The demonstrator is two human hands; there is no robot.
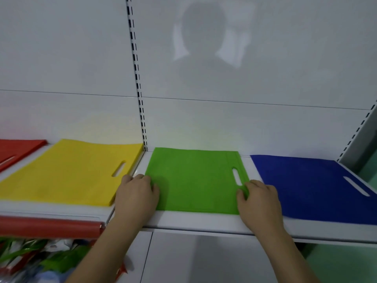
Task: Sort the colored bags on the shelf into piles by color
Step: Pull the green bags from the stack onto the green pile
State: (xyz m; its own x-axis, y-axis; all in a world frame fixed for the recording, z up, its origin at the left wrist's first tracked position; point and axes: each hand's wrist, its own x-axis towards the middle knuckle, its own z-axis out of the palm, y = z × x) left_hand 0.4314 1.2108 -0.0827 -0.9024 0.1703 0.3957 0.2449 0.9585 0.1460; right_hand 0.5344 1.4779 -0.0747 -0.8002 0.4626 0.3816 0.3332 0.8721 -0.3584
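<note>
Green bag [195, 180] flat on the white shelf [204, 222], held at both lower side edges. Left hand [136, 196] at the green bag's left edge, fingers curled over it, thumb on the fabric. Right hand [259, 201] at the green bag's right edge just below the handle slot [237, 176], fingers bent and pinching the fabric. Both forearms up from below the shelf's front lip.

Left of the green bag, just apart from it: yellow bag [67, 170], flat, its own slot toward the green bag. Farther left of the green bag, past the yellow one: red bag [18, 149], cut off by the picture's edge. Right of the green bag, a narrow strip of shelf between: blue bag [310, 184], flat, slot near its right side.

Behind the green bag's left corner: slotted upright [138, 88] on the white back panel [265, 123]. Below and left of the green bag, under the shelf: red roll [49, 228] and a blurred heap of coloured plastic [40, 260].
</note>
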